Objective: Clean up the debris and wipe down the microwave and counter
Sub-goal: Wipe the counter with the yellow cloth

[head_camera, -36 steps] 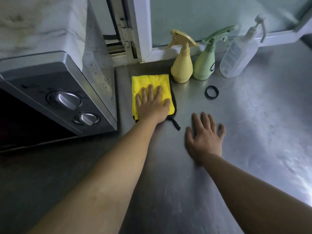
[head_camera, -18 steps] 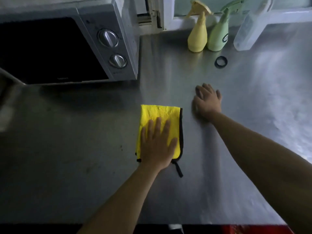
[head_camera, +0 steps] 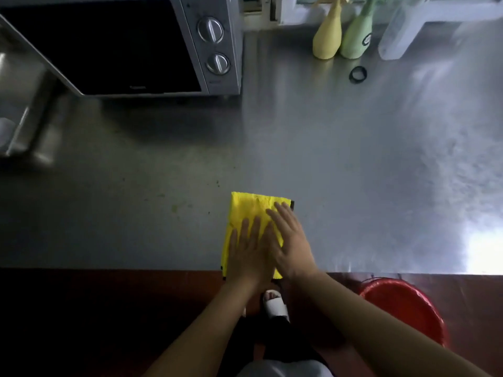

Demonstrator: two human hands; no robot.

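Observation:
A folded yellow cloth (head_camera: 246, 210) with a black edge lies at the front edge of the steel counter (head_camera: 353, 164), its near end hanging slightly over the edge. My left hand (head_camera: 249, 254) presses flat on the cloth with straight fingers. My right hand (head_camera: 290, 240) lies flat on the cloth too, partly over my left hand. The silver microwave (head_camera: 215, 44) stands at the back left, with its dark door and two knobs in view. Small specks of debris (head_camera: 174, 208) dot the counter left of the cloth.
A yellow spray bottle (head_camera: 326, 42), a green spray bottle (head_camera: 355, 42) and a clear bottle (head_camera: 392, 44) stand at the back by the window. A black ring (head_camera: 357, 74) lies before them. A red bucket (head_camera: 405, 308) sits on the floor at right. A sink (head_camera: 16, 110) lies far left.
The left hand has dragged the cloth from the back of the counter to its front edge. The right hand has left the bare counter and now lies on the cloth.

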